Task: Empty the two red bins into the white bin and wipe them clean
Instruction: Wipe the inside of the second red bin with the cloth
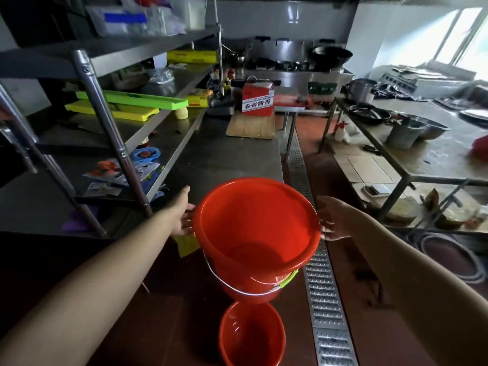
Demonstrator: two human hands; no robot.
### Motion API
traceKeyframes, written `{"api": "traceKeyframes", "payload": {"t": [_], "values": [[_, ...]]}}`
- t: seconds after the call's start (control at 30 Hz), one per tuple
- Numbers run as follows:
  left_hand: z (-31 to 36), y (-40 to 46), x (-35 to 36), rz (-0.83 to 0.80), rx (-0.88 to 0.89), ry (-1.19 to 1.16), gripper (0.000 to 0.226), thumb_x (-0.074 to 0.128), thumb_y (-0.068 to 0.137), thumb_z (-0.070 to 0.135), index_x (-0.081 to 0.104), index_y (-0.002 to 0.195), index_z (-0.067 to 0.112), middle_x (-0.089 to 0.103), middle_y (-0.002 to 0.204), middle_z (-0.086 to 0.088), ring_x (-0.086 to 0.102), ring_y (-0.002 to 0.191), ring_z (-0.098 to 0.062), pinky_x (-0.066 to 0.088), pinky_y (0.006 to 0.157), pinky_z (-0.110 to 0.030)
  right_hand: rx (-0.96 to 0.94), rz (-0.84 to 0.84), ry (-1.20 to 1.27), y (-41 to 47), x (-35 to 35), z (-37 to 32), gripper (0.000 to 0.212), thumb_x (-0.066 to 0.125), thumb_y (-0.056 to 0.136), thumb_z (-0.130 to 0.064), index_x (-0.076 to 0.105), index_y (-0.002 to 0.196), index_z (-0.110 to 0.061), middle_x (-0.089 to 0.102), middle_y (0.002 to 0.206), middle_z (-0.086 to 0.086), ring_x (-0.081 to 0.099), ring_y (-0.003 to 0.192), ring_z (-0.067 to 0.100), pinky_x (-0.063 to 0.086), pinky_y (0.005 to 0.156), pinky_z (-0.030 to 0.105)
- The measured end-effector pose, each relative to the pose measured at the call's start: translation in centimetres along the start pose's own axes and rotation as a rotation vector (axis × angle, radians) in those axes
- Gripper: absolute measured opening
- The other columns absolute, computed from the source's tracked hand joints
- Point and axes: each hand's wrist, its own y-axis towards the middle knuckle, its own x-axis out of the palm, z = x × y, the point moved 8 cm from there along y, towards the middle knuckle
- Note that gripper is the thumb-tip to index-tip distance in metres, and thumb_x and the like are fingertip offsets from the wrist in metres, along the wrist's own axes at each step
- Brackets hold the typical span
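left hand (pixel 184 219): arm outstretched, fingers gripping the red bin (pixel 256 233) rim | right hand (pixel 331 220): arm outstretched, gripping the opposite rim | red bin between both hands, upright | second red bin (pixel 252 336) below them on the floor

Daylight pours in from the windows (pixel 459 35) at two o'clock, blown out to white with no detail. The steel table (pixel 435 154) below them carries pale glare. From seven to ten o'clock the picture sinks into deep shadow. Straight shelf posts (pixel 105 128) bow outward toward the edges, and the upper shelves at eleven o'clock are smeared with blur.
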Motion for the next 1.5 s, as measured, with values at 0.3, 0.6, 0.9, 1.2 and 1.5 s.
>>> {"api": "traceKeyframes", "payload": {"t": [0.3, 0.6, 0.9, 1.2, 1.5], "values": [[8.9, 11.0, 3.4, -0.087, 0.097, 0.058, 0.067, 0.036, 0.093, 0.066, 0.056, 0.13, 0.013, 0.064, 0.102, -0.01, 0.062, 0.091, -0.024, 0.051, 0.077, -0.037, 0.009, 0.157, 0.072, 7.6, 2.9, -4.4, 0.022, 0.067, 0.083, -0.038, 0.062, 0.086, -0.017, 0.057, 0.086, 0.004, 0.054, 0.08, 0.021, 0.051, 0.071, 0.037], [16.1, 17.6, 7.0, -0.203, 0.267, 0.166, 0.057, 0.037, 0.098, 0.056, 0.05, 0.139, 0.018, 0.045, 0.147, -0.012, 0.045, 0.126, -0.025, 0.03, 0.091, -0.034, -0.003, 0.266, 0.048, 11.6, 5.0, -7.0, 0.003, 0.057, 0.083, -0.019, 0.058, 0.083, -0.016, 0.05, 0.083, 0.003, 0.052, 0.071, 0.019, 0.056, 0.077, 0.045], [18.0, 18.1, 6.3, -0.097, 0.489, 0.421, 0.03, 0.043, 0.102, 0.035, 0.064, 0.116, 0.019, 0.066, 0.114, -0.002, 0.059, 0.096, -0.014, 0.044, 0.095, -0.035, -0.273, 0.602, -0.559, 11.2, 3.8, -13.1, 0.031, 0.054, 0.087, -0.037, 0.063, 0.074, -0.011, 0.066, 0.073, 0.006, 0.06, 0.061, 0.021, 0.048, 0.056, 0.026], [18.8, 12.9, 1.4, 0.005, 0.722, 0.886, 0.006, 0.058, 0.092, 0.039, 0.063, 0.091, 0.037, 0.063, 0.093, 0.015, 0.057, 0.085, 0.001, 0.042, 0.066, -0.021, -0.514, 0.481, -0.763, 9.9, 13.3, -21.0, 0.029, 0.054, 0.089, -0.032, 0.07, 0.093, -0.007, 0.068, 0.09, 0.011, 0.064, 0.08, 0.029, 0.047, 0.066, 0.028], [13.3, 10.5, -5.5, 0.176, 0.759, 1.023, 0.014, 0.059, 0.09, 0.025, 0.071, 0.09, 0.017, 0.072, 0.09, 0.004, 0.065, 0.086, -0.012, 0.036, 0.066, -0.016, -0.876, 0.115, -0.965, 5.6, 32.0, -19.7, 0.018, 0.058, 0.087, -0.015, 0.069, 0.077, -0.006, 0.072, 0.082, 0.015, 0.069, 0.082, 0.03, 0.042, 0.06, 0.027]]}}
